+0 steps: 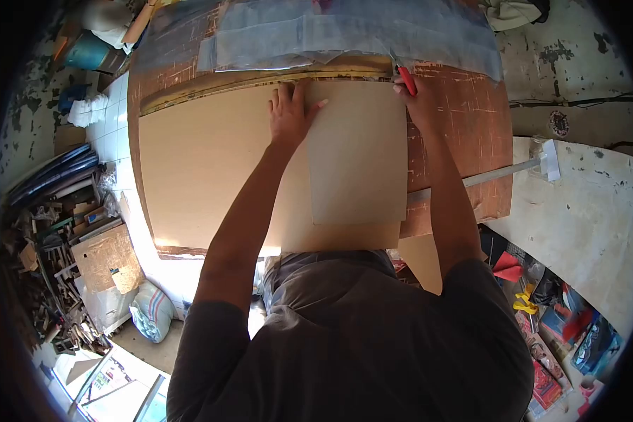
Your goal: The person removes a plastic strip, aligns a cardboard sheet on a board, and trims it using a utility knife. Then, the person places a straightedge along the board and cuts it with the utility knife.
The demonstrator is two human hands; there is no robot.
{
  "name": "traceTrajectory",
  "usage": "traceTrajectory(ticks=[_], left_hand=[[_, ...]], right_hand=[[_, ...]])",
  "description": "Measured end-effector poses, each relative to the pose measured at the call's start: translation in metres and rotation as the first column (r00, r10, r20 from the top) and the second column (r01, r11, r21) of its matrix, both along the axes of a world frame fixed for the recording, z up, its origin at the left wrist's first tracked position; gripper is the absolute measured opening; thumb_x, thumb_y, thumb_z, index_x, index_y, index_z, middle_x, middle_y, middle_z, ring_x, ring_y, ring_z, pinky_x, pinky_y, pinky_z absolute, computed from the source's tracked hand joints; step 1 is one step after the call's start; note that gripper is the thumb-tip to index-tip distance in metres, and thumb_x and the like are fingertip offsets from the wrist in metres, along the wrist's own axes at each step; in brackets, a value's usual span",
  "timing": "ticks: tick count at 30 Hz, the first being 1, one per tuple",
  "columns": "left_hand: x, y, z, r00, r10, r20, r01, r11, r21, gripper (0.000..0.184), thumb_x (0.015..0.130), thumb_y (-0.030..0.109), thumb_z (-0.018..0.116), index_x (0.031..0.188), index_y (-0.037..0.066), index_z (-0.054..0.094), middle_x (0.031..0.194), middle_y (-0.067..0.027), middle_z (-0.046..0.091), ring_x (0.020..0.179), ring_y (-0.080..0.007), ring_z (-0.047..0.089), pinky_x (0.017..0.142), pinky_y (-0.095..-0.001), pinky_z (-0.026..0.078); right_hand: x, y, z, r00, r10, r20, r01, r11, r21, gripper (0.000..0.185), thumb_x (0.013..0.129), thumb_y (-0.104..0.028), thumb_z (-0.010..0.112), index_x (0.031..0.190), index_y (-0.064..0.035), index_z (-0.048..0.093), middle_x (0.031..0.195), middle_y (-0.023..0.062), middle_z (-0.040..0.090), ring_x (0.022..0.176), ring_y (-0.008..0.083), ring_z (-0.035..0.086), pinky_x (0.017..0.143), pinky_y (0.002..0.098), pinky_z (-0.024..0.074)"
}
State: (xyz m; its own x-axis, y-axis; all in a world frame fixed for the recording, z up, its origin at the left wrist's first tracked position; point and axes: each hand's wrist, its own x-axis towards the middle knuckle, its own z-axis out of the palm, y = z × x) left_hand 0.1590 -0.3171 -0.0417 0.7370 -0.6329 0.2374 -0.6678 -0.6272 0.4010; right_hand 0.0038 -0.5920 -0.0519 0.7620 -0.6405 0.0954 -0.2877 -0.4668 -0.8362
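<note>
A large brown cardboard sheet [218, 162] lies on the worktable in front of me. On its right part rests a smaller greyish board [359, 155], its right edge near that of the sheet below. My left hand [292, 116] is spread flat, fingers apart, across the boards near their far edge, thumb on the greyish board. At the greyish board's far right corner, my right hand [416, 102] is closed around a red utility knife [406, 80]. Its thin dark end points away from me; the blade is too small to make out. A wooden strip [260, 81] runs along the far edge.
The scratched brown tabletop [464, 126] shows at right, with a metal ruler-like bar [499, 172] across it. Bluish plastic sheeting [352, 32] covers the far side. A pale board [577, 211] stands right. Scrap wood [56, 274] and a sack [151, 311] lie left. Another person [112, 24] is at the far left.
</note>
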Motion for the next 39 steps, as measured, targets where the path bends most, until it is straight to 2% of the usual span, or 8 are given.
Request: traceTrajectory(ticks=[2,5,14,19,21,35,37,39], left_hand=[[0.009,-0.008,-0.004,0.999,-0.004,-0.034,0.004,1.0,-0.007,0.058,0.092,0.052,0.068,0.138,0.019,0.056,0.129,-0.0155,0.051,0.12,-0.0375,0.05,0.1,-0.0541,0.041],[0.011,-0.012,-0.006,0.999,0.008,-0.048,-0.007,1.0,0.016,0.058,0.091,0.056,0.068,0.136,0.022,0.057,0.128,-0.0139,0.051,0.121,-0.0364,0.049,0.1,-0.0536,0.04],[0.012,-0.015,-0.002,0.991,0.072,-0.109,-0.065,0.996,0.062,0.057,0.089,0.056,0.07,0.133,0.023,0.058,0.127,-0.0094,0.05,0.124,-0.0319,0.048,0.102,-0.0491,0.038],[0.014,-0.016,-0.006,0.993,0.059,-0.107,-0.053,0.997,0.054,0.058,0.088,0.057,0.071,0.132,0.022,0.058,0.129,-0.0092,0.051,0.125,-0.0314,0.048,0.103,-0.0481,0.038],[0.013,-0.015,-0.007,0.994,0.054,-0.09,-0.054,0.999,0.0,0.055,0.088,0.054,0.073,0.129,0.02,0.06,0.128,-0.0119,0.053,0.124,-0.0356,0.048,0.103,-0.0505,0.038],[0.012,-0.012,-0.008,0.995,0.056,-0.088,-0.061,0.997,-0.047,0.059,0.086,0.058,0.073,0.128,0.018,0.062,0.124,-0.0148,0.051,0.12,-0.0352,0.049,0.104,-0.0477,0.039],[0.013,-0.015,-0.012,0.995,0.079,-0.056,-0.084,0.993,-0.083,0.059,0.085,0.059,0.075,0.127,0.019,0.063,0.124,-0.0149,0.051,0.119,-0.0356,0.05,0.103,-0.0481,0.04],[0.015,-0.014,-0.014,0.993,0.085,-0.077,-0.089,0.995,-0.047,0.061,0.083,0.059,0.076,0.127,0.019,0.063,0.124,-0.0151,0.052,0.119,-0.0362,0.05,0.103,-0.0488,0.041]], right_hand=[[0.0,-0.005,-0.009,1.0,0.001,0.022,-0.002,0.998,0.058,0.026,0.09,-0.024,0.075,0.11,-0.0079,0.07,0.099,0.0121,0.073,0.094,0.0283,0.07,0.085,0.0385,0.0526],[-0.001,-0.005,-0.011,0.999,-0.041,0.016,0.041,0.999,-0.007,0.029,0.09,-0.026,0.076,0.111,-0.0062,0.069,0.098,0.0129,0.072,0.092,0.0276,0.07,0.084,0.0384,0.0523],[0.0,0.0,0.008,0.983,-0.084,-0.164,0.082,0.996,-0.02,0.029,0.09,-0.023,0.077,0.111,-0.0055,0.068,0.096,0.0137,0.072,0.089,0.0287,0.07,0.082,0.0398,0.0525],[0.0,0.001,0.011,0.999,-0.026,-0.036,0.026,1.0,-0.012,0.025,0.091,-0.018,0.075,0.11,-0.005,0.067,0.101,0.012,0.074,0.095,0.0281,0.072,0.086,0.0389,0.0533],[0.001,-0.003,0.012,0.999,-0.003,-0.039,0.003,1.0,0.009,0.024,0.091,-0.017,0.074,0.11,-0.0049,0.068,0.101,0.0111,0.075,0.095,0.0277,0.071,0.087,0.0385,0.0533],[0.0,-0.012,0.007,0.996,0.021,-0.084,-0.021,1.0,0.002,0.026,0.089,-0.02,0.076,0.109,-0.0047,0.068,0.103,0.0092,0.074,0.096,0.0262,0.07,0.087,0.0388,0.0526],[0.0,-0.012,0.01,0.983,-0.008,-0.183,-0.001,0.999,-0.052,0.027,0.088,-0.023,0.078,0.107,-0.0059,0.069,0.101,0.0088,0.075,0.093,0.0249,0.07,0.086,0.0383,0.053],[0.0,-0.015,0.003,0.992,0.001,-0.123,-0.004,1.0,-0.024,0.027,0.088,-0.024,0.078,0.106,-0.0065,0.07,0.099,0.0085,0.075,0.091,0.0242,0.07,0.084,0.0378,0.0532]])
